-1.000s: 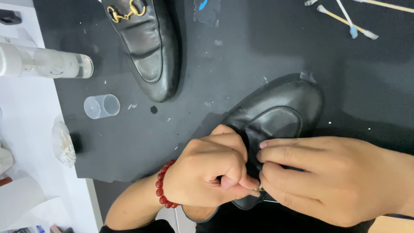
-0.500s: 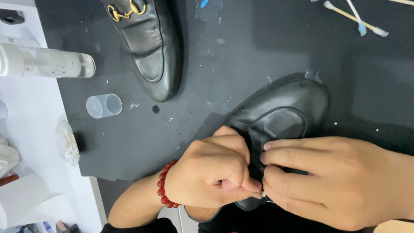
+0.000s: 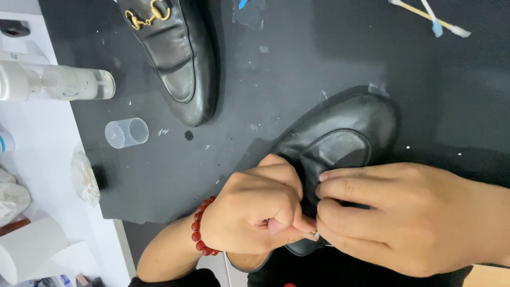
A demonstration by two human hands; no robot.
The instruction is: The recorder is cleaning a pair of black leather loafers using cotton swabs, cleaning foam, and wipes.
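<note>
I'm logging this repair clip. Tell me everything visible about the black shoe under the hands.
The black loafer looks like smooth, slightly glossy leather, with a rounded toe and a stitched apron seam. It lies on the dark mat, toe pointing away. The left hand and right hand cover its vamp and pinch something small there.

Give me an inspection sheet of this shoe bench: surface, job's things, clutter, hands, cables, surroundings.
Surface: black mat, speckled with pale flecks and a smudged patch, lying on a white table.
Job's things: near black loafer, toe pointing away; both hands work at its near end, where a small metal piece shows between the fingertips.
Clutter: second loafer with gold buckle; clear plastic cup on its side; clear pump bottle lying flat; cotton swabs; crumpled plastic.
Hands: left hand, red bead bracelet on wrist, pinching; right hand, pinching.
Cables: nothing seen.
Surroundings: paper roll at lower left.
</note>
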